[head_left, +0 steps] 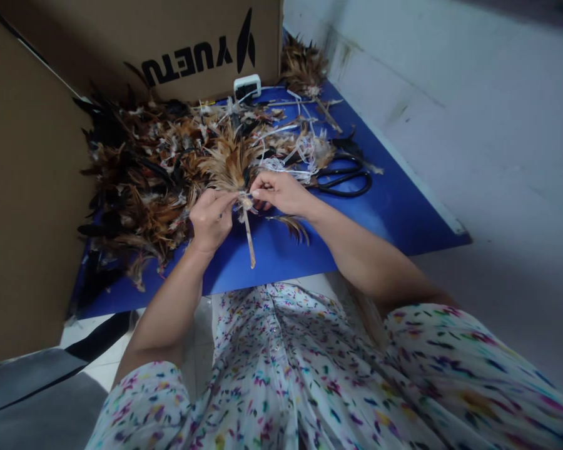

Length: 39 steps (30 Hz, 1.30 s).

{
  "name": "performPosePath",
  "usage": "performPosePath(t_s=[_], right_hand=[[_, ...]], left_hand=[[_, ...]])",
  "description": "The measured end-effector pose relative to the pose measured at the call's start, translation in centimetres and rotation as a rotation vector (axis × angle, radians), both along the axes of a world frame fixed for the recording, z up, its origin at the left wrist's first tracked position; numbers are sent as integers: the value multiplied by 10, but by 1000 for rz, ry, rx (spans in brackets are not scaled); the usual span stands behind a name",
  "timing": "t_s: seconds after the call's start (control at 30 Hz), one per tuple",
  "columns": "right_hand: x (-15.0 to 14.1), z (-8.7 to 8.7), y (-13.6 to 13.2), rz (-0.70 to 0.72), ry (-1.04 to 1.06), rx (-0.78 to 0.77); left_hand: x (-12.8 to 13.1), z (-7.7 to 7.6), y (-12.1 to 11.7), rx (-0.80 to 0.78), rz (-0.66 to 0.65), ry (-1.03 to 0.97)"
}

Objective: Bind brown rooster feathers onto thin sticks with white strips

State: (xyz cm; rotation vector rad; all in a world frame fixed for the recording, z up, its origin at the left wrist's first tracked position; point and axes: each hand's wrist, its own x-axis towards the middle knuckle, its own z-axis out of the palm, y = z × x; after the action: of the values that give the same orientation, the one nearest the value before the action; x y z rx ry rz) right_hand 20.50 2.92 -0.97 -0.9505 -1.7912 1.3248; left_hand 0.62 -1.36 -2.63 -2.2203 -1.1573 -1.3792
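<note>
Between my hands, over the blue table, is a feather duster (234, 162) with brown feathers fanned away from me. Its thin wooden stick (249, 240) points back toward my body. My left hand (212, 215) pinches the pale, bound base of the feathers from the left side. From the right, my right hand (278, 190) is closed in a pinch at the same binding; what lies between those fingertips is too small to make out. A loose feather (291, 226) rests on the table just below my right hand.
Loose brown and black feathers (141, 169) cover the table's left side. Black-handled scissors (344, 178) lie at the right beside tangled white strips (304, 153). A second feather bundle (304, 65) and a white power socket (247, 86) are at the back. Cardboard boxes (94, 37) and a wall (473, 125) border the table.
</note>
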Motion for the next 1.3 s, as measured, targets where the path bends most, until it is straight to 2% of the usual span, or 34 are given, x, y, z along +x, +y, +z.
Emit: performPosePath(t_s=[0.17,0.3,0.6,0.87,1.1,1.3], right_hand=[[0,5,-4,-27,-59,-26],[-1,1,-4,-40,-97,-32],[-2,-14,4,-28,-177,2],[-3,-14,3,-12,-216,95],[-3,-9,-1,-25,-259,137],[-3,-7,-3,-26,-287,139]], left_hand=[[-5,-4,1,-37,-24,75],[-7,-6,3,-26,-5,118],[-5,0,8,-294,-132,6],[-2,-6,10,-379,-312,-74],[1,-17,13,-638,-411,-339],[4,-17,14,-716,-411,-465]])
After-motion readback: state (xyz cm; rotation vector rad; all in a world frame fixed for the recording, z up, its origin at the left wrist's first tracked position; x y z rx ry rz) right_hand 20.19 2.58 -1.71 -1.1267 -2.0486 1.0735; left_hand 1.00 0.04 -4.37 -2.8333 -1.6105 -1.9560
